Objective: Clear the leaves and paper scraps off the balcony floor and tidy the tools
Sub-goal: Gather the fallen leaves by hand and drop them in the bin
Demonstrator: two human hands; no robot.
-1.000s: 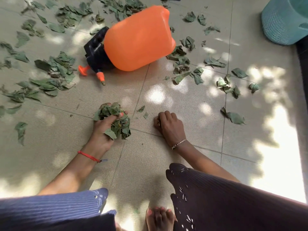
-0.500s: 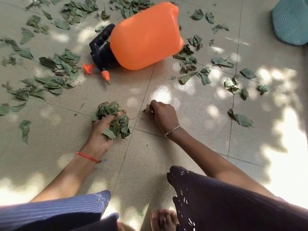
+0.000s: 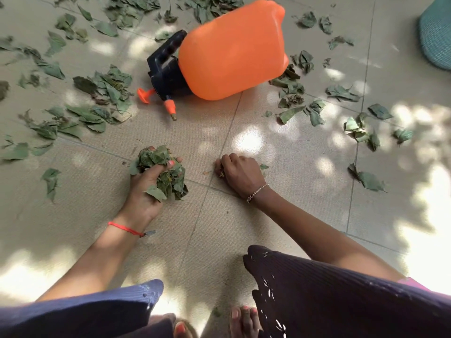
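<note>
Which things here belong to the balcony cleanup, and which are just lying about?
Job in hand:
leaf bundle, held in the left hand
leaf bits, pinched by the right hand
scattered leaves
orange pressure sprayer, on its side

Lying about:
teal woven container, top right, untouched

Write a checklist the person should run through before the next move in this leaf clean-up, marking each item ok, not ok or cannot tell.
1. Left hand grips the bunch of leaves securely: ok.
2. Bunch has room for more: not ok, it looks full.
3. Right hand pinches a small scrap off the floor: ok.
4. Sprayer stands upright: not ok, it lies on its side.
5. Floor is clear: not ok, loose leaves lie on both sides.
6. Basket within reach: cannot tell, only its edge shows.
</note>
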